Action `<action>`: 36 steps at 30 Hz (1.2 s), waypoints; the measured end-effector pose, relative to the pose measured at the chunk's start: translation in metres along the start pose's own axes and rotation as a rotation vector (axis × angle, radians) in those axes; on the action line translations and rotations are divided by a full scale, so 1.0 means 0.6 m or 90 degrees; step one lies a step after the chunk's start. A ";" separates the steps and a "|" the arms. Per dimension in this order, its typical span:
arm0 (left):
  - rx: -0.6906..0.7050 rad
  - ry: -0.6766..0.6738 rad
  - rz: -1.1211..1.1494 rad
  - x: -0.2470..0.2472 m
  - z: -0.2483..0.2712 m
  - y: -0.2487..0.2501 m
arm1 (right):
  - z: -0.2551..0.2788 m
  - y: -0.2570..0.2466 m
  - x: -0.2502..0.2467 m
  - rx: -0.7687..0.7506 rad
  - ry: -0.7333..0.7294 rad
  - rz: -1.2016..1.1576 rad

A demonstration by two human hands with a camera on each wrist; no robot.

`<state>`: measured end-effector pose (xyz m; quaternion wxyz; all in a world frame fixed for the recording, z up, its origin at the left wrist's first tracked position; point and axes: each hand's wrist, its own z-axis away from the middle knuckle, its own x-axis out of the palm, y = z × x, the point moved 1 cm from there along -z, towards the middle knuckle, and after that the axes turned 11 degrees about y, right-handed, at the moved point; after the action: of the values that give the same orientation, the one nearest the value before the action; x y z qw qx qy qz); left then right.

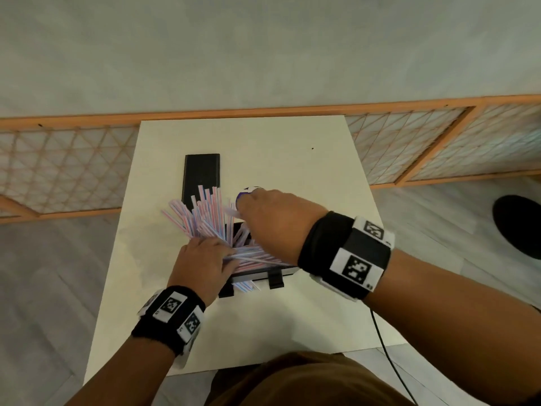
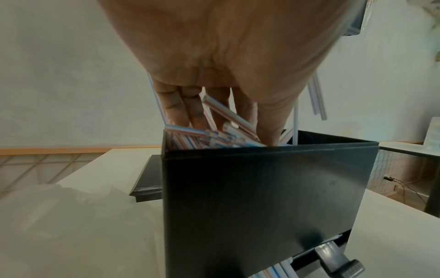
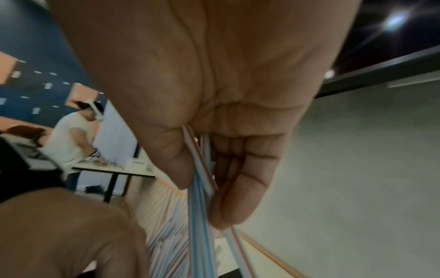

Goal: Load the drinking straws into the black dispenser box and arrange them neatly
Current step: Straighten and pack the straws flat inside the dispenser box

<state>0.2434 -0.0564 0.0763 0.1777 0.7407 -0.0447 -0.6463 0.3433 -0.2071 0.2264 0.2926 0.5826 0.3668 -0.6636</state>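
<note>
A pale cream surface (image 1: 292,159) is seen from the head view, set against a grey wall and flanked by wood-framed lattice screens (image 1: 67,168) over a grey floor. On the surface, a black dispenser box (image 2: 262,188) stands open at the top, and a flat black lid (image 1: 202,174) lies just beyond it. A fanned mass of pink-and-blue striped drinking straws (image 1: 199,215) leans out of the box toward the left and far side, while more lie across its opening; a few straw ends show at the slot by the knob (image 2: 333,263) at its base. The left hand (image 1: 202,265) is laid on the straws at the box's left end, its fingers (image 2: 178,111) extended down among them rather than closed around any. The right hand (image 1: 275,221) is held above the box, and in the right wrist view several straws are pinched between its thumb and curled fingers (image 3: 238,188). Black wristbands with square black-and-white markers (image 1: 354,266) are worn on both wrists; no readable writing is made out. A black cable (image 1: 386,356) hangs off the near right edge.
</note>
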 end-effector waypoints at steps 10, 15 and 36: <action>-0.135 0.004 0.300 -0.050 0.013 0.005 | -0.059 -0.070 0.060 -0.078 -0.239 0.084; -0.251 0.004 0.354 -0.057 0.025 -0.006 | -0.081 -0.072 0.108 -0.082 -0.289 0.130; -0.275 0.026 0.284 -0.045 0.048 -0.027 | -0.045 0.033 0.185 0.076 -0.197 -0.105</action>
<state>0.2084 -0.0392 0.0939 0.4693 0.6707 -0.0642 -0.5708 0.3576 -0.1914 0.1125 0.2551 0.4581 0.3241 -0.7874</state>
